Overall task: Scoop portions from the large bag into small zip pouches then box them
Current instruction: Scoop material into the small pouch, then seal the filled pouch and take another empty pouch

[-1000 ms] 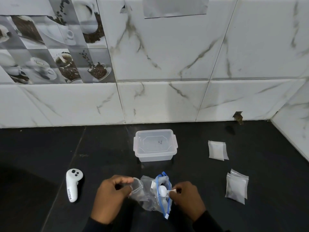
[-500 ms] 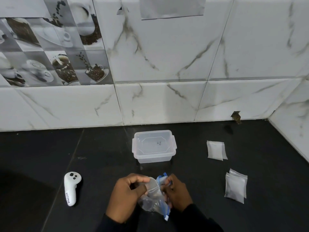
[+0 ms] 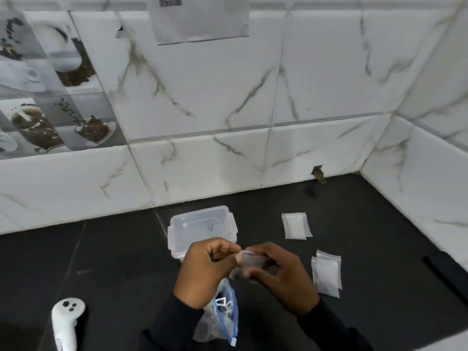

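Observation:
My left hand (image 3: 206, 272) and my right hand (image 3: 279, 274) are raised above the black counter and pinch a small clear zip pouch (image 3: 249, 262) between them at its top edge. Below my hands lies the large clear bag (image 3: 220, 317) with a blue zip strip; a white scoop shows inside it. The clear plastic box (image 3: 200, 228) with its lid on stands just behind my hands. Two filled pouches (image 3: 295, 225) lie at the right rear, and a stack of pouches (image 3: 326, 274) lies right of my right hand.
A white handheld controller (image 3: 66, 323) lies on the counter (image 3: 114, 262) at the front left. Marble-tiled walls (image 3: 202, 160) close the counter at the back and on the right. A dark strip (image 3: 443, 272) lies along the right wall.
My hands rose off the large bag, which now lies on the counter, and hold the small pouch between them. The camera view shifted, tilting left and closer.

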The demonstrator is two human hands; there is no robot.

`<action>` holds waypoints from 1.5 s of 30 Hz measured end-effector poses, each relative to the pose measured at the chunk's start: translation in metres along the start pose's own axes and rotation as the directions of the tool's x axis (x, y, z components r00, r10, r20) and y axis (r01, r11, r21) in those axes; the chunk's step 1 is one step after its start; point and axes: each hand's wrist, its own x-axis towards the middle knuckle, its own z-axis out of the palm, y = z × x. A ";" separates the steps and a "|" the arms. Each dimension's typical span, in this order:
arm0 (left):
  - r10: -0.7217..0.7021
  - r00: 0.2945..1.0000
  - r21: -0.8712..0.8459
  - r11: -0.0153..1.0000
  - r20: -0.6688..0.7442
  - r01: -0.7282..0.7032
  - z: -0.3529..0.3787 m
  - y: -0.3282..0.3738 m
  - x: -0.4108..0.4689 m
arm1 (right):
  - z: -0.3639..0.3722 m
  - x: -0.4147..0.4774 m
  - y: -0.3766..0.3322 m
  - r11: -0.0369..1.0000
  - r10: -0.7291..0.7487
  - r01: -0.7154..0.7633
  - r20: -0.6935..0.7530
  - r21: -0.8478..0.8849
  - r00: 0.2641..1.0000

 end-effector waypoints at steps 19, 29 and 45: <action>-0.103 0.965 0.281 0.959 0.240 0.033 0.171 -0.084 0.075 | -0.075 -0.052 0.128 0.789 0.606 -0.475 -0.368 0.389 0.705; -0.345 0.909 0.422 0.878 0.232 0.225 0.259 -0.126 0.130 | -0.109 -0.049 0.221 0.614 0.772 -0.730 -0.420 0.300 0.477; -0.329 0.943 0.178 0.926 -0.056 0.334 0.182 -0.099 0.127 | -0.085 0.121 0.234 0.637 0.730 -0.767 -0.259 -0.081 0.633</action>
